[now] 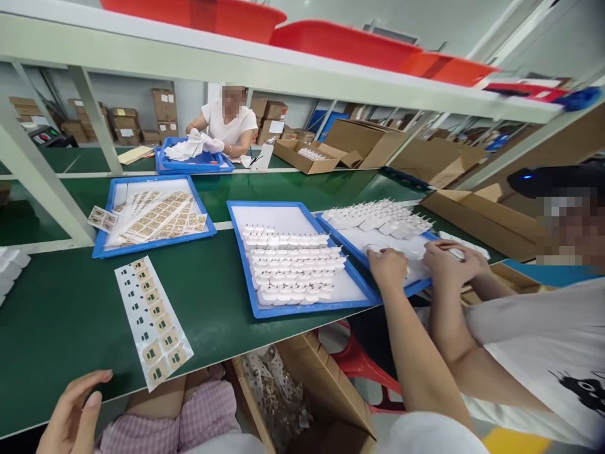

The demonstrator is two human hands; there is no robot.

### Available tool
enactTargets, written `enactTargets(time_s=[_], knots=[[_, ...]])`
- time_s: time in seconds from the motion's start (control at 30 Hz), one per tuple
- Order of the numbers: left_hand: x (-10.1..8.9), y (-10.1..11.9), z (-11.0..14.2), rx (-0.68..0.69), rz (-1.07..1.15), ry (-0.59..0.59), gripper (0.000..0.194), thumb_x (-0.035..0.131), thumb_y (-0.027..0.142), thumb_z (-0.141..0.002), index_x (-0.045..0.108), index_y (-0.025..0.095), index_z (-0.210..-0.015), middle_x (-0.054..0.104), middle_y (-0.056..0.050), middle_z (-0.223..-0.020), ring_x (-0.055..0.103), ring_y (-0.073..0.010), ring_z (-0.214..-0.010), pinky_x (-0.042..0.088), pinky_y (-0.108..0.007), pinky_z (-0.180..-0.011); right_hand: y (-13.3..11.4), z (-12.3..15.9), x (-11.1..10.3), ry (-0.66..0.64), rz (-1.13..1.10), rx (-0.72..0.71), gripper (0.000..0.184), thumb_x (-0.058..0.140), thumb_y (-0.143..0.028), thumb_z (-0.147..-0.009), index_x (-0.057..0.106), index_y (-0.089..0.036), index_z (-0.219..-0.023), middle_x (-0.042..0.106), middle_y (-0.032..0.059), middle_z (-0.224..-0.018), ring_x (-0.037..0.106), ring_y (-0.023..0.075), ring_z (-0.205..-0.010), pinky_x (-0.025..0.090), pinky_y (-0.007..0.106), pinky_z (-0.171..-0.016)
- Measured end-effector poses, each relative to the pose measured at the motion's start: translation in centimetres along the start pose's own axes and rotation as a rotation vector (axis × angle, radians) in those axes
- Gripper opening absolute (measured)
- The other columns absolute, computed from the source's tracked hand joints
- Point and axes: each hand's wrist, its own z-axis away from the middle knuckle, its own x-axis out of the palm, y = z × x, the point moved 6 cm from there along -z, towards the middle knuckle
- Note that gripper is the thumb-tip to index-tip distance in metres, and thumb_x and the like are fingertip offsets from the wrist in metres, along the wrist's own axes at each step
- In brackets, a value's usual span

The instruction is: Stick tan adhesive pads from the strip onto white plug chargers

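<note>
Low on the left, my left hand (70, 413) hovers by the table edge with thumb and fingers apart, holding nothing. Nearest it lies a white sticker sheet (137, 315) with rows of tan labels, its lower corner overhanging the edge. My right hand (390, 270) reaches far over to the right blue tray (350, 243), fingers curled in at a small white part (375, 248), partly hidden by them. Left of that hand, another blue tray (246, 277) carries rows of white plastic pieces (295, 268) with thin dark tips. More such pieces (378, 217) stand in the right tray.
A co-worker's hands (451, 258) work close beside my right hand. Behind the sticker sheet is a blue tray (101, 243) heaped with label sheets (161, 217). Another person (231, 126) sits across the table. An open carton (326, 391) stands below the edge; a shelf beam (283, 69) crosses above.
</note>
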Motion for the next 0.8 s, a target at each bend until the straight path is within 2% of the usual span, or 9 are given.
enactTargets(time_s=[0.07, 0.13, 0.23, 0.33, 0.4, 0.53, 0.67, 0.73, 0.8], knots=[[0.5, 0.5, -0.3, 0.046, -0.011, -0.072, 0.031, 0.065, 0.051, -0.093, 0.070, 0.021, -0.098, 0.075, -0.006, -0.108, 0.070, -0.0256, -0.107, 0.055, -0.038, -0.096, -0.7, 2.2, -1.1, -0.020, -0.032, -0.132, 0.033, 0.065, -0.040, -0.099, 0.066, -0.016, -0.121, 0.067, 0.0110, -0.126, 0.066, 0.0241, -0.112, 0.055, 0.048, -0.100], [0.5, 1.0, -0.6, 0.104, -0.024, -0.103, 0.027, 0.065, 0.048, -0.093, 0.072, 0.022, -0.097, 0.076, -0.005, -0.106, 0.070, -0.0245, -0.106, 0.055, -0.035, -0.091, -1.4, 5.8, -1.9, -0.103, -0.086, -0.291, 0.033, 0.062, -0.046, -0.100, 0.070, -0.017, -0.114, 0.071, 0.0096, -0.111, 0.069, 0.0220, -0.098, 0.055, 0.042, -0.095], [0.9, 2.0, -0.9, 0.150, 0.003, -0.130, 0.018, 0.066, 0.041, -0.094, 0.073, 0.024, -0.096, 0.076, -0.003, -0.101, 0.071, -0.0224, -0.101, 0.056, -0.032, -0.088, -2.1, 12.4, -2.0, -0.270, -0.154, -0.522, 0.045, 0.063, -0.061, -0.092, 0.074, -0.022, -0.112, 0.071, 0.0080, -0.097, 0.067, 0.0210, -0.077, 0.056, 0.038, -0.080], [2.2, 3.6, -0.4, 0.185, 0.055, -0.176, 0.015, 0.064, 0.036, -0.096, 0.074, 0.025, -0.096, 0.076, -0.002, -0.099, 0.070, -0.0211, -0.100, 0.055, -0.030, -0.086, -3.1, 16.9, -1.6, -0.300, -0.175, -0.721, 0.050, 0.059, -0.065, -0.092, 0.074, -0.021, -0.111, 0.066, 0.0098, -0.096, 0.062, 0.0212, -0.071, 0.056, 0.041, -0.075], [3.5, 4.9, 0.4, 0.192, 0.101, -0.227, 0.016, 0.063, 0.035, -0.097, 0.074, 0.025, -0.095, 0.076, -0.003, -0.098, 0.070, -0.0204, -0.100, 0.055, -0.029, -0.084, -3.4, 17.7, -1.3, -0.259, -0.166, -0.777, 0.052, 0.054, -0.065, -0.094, 0.073, -0.018, -0.109, 0.062, 0.0113, -0.096, 0.059, 0.0211, -0.068, 0.056, 0.042, -0.074], [5.5, 6.2, 2.1, 0.129, 0.207, -0.296, 0.019, 0.061, 0.036, -0.099, 0.075, 0.025, -0.094, 0.075, -0.003, -0.099, 0.069, -0.0203, -0.101, 0.055, -0.030, -0.088, -3.4, 16.5, -0.9, -0.181, -0.133, -0.756, 0.062, 0.053, -0.068, -0.093, 0.069, -0.013, -0.118, 0.059, 0.0151, -0.102, 0.059, 0.0232, -0.073, 0.055, 0.045, -0.073], [6.5, 6.6, 3.3, 0.185, 0.191, -0.390, 0.018, 0.061, 0.034, -0.099, 0.076, 0.025, -0.096, 0.076, -0.005, -0.099, 0.071, -0.0209, -0.101, 0.057, -0.030, -0.089, -4.2, 16.2, -0.7, -0.242, -0.123, -0.812, 0.057, 0.047, -0.070, -0.095, 0.071, -0.019, -0.094, 0.066, 0.0106, -0.087, 0.060, 0.0213, -0.066, 0.054, 0.038, -0.066], [6.8, 6.8, 3.9, 0.230, 0.176, -0.422, 0.018, 0.061, 0.032, -0.099, 0.077, 0.025, -0.097, 0.077, -0.005, -0.099, 0.072, -0.0207, -0.099, 0.058, -0.029, -0.088, -4.6, 16.3, -1.7, -0.207, -0.119, -0.823, 0.055, 0.046, -0.070, -0.096, 0.067, -0.020, -0.086, 0.067, 0.0088, -0.078, 0.061, 0.0215, -0.063, 0.054, 0.038, -0.065], [7.4, 7.4, 4.5, 0.236, 0.186, -0.471, 0.019, 0.061, 0.034, -0.099, 0.078, 0.025, -0.096, 0.078, -0.006, -0.099, 0.073, -0.0209, -0.096, 0.059, -0.029, -0.086, -4.7, 16.9, -4.0, -0.090, -0.113, -0.809, 0.051, 0.047, -0.066, -0.097, 0.064, -0.020, -0.084, 0.068, 0.0113, -0.078, 0.064, 0.0250, -0.070, 0.056, 0.042, -0.070]])
